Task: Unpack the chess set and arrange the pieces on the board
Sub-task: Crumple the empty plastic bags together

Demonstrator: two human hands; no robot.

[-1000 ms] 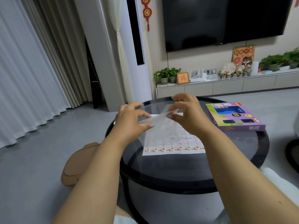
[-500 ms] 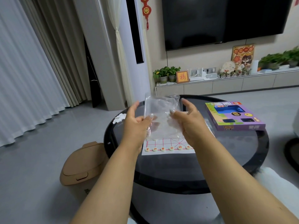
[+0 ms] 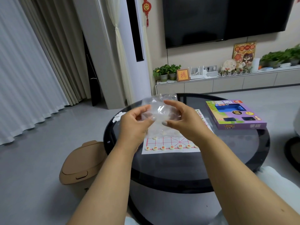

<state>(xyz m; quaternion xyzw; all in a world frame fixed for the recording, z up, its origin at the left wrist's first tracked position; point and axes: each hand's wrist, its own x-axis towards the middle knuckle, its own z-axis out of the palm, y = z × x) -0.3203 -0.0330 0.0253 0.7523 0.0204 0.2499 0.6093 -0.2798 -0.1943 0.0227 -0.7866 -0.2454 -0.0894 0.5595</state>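
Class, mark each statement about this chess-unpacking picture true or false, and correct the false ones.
1. Both hands hold a clear plastic bag above the board. True.
2. The purple box lies on the floor. False: it lies on the round table.
3. A row of pieces lines the board's near edge. True.
4. The tan bin stands on the table. False: it stands on the floor beside it.

One clear plastic bag (image 3: 159, 111), one paper board (image 3: 168, 142), seven round pieces (image 3: 171, 147) visible on it, one purple box (image 3: 235, 114), one round table (image 3: 227, 159), one tan bin (image 3: 81, 166)
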